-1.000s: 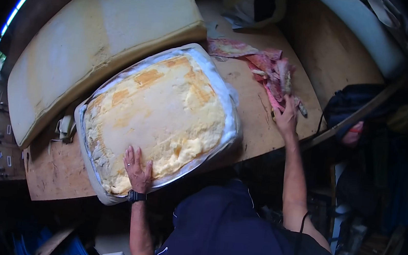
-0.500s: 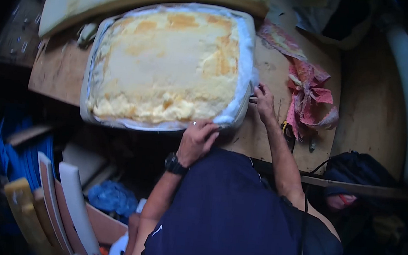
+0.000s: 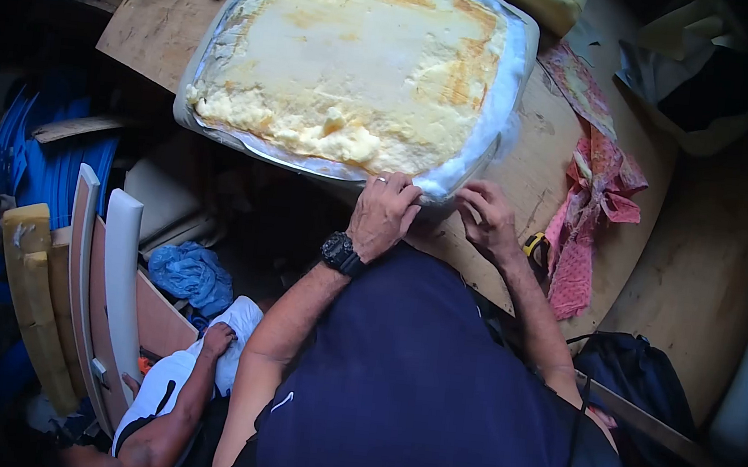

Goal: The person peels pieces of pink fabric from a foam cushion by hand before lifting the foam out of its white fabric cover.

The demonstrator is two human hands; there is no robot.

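Observation:
A large cushion-like piece (image 3: 345,69) with yellowish foam on top and white wadding round its rim lies on a wooden table (image 3: 155,32). My left hand (image 3: 383,212), with a ring and a black watch on the wrist, grips the near edge of its cover with bent fingers. Just right of it, my right hand (image 3: 486,217) is at the near right corner, its fingers curled and pinched close to the edge. Whatever is between those fingers is too small to make out.
Pink patterned cloth (image 3: 599,188) and a yellow-black tape measure (image 3: 535,246) lie on the right. A co-worker's arm (image 3: 186,405) is at lower left, near blue plastic (image 3: 192,274) and upright curved panels (image 3: 124,272). A dark bag (image 3: 635,376) is at lower right.
My right hand has moved from the right side of the piece to its near corner, closer to my left hand. The view has shifted, and more of the co-worker shows at lower left.

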